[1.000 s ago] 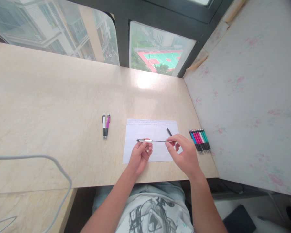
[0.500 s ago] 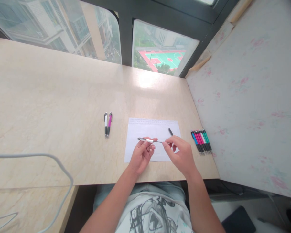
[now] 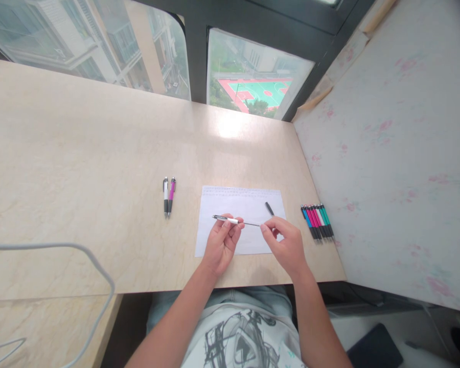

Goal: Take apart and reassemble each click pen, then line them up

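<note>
Above a sheet of paper (image 3: 222, 204), my left hand (image 3: 223, 243) is closed on the white barrel of a pen (image 3: 232, 220), its clip end pointing left. A thin dark refill (image 3: 251, 224) sticks out of the barrel's right end. My right hand (image 3: 285, 243) pinches the refill's far end between thumb and finger. Just beyond the right hand, a black pen grip piece (image 3: 269, 208) lies on the paper; its lower end is near the fingers. Faint rows of writing run along the top of the sheet.
Left of the paper lie a white pen (image 3: 166, 197) and a purple pen (image 3: 171, 197), side by side. A row of several coloured pens (image 3: 317, 223) lies by the patterned wall (image 3: 391, 168) at the right. A grey cable (image 3: 61, 246) loops over the table's left front.
My left hand has shifted slightly left with the pen barrel, while my right hand stays nearly in place. More of the refill shows between the two hands.
</note>
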{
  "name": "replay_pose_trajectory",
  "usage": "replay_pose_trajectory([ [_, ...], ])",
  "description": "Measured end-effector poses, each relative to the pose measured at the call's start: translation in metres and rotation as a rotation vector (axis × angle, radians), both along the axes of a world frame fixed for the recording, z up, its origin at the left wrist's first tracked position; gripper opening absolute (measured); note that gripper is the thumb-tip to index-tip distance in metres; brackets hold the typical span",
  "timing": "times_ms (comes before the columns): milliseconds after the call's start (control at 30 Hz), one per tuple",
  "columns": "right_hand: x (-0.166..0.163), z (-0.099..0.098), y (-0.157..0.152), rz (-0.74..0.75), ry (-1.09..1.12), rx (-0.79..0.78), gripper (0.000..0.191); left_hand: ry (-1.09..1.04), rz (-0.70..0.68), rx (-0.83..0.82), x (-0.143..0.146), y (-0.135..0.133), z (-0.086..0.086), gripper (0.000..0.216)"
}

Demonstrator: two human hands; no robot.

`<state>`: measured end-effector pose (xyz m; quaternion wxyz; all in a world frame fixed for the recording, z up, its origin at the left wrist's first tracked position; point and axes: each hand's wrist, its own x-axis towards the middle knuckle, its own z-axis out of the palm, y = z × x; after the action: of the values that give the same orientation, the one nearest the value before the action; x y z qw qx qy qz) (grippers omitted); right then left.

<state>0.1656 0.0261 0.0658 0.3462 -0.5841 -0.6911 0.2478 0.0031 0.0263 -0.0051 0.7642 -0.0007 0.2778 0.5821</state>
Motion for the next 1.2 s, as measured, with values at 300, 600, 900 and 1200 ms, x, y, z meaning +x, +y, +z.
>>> replay_pose_trajectory([
  [300, 0.022, -0.018, -0.002, -0.147, 0.110, -0.038, 0.017, 0.069, 0.003, 0.020, 0.002, 0.001, -0.007, 0.017],
  [600, 0.034, -0.055, 0.015, -0.266, -0.183, 0.001, 0.018, 0.049, 0.038, 0.026, 0.004, 0.003, -0.008, 0.018],
  [900, 0.010, -0.073, 0.041, -0.366, -0.533, -0.085, 0.021, 0.058, -0.004, 0.035, 0.005, 0.003, -0.009, 0.018],
  [1200, 0.007, -0.071, 0.043, -0.412, -0.647, -0.252, 0.021, 0.045, -0.018, 0.032, 0.005, 0.002, -0.005, 0.020],
])
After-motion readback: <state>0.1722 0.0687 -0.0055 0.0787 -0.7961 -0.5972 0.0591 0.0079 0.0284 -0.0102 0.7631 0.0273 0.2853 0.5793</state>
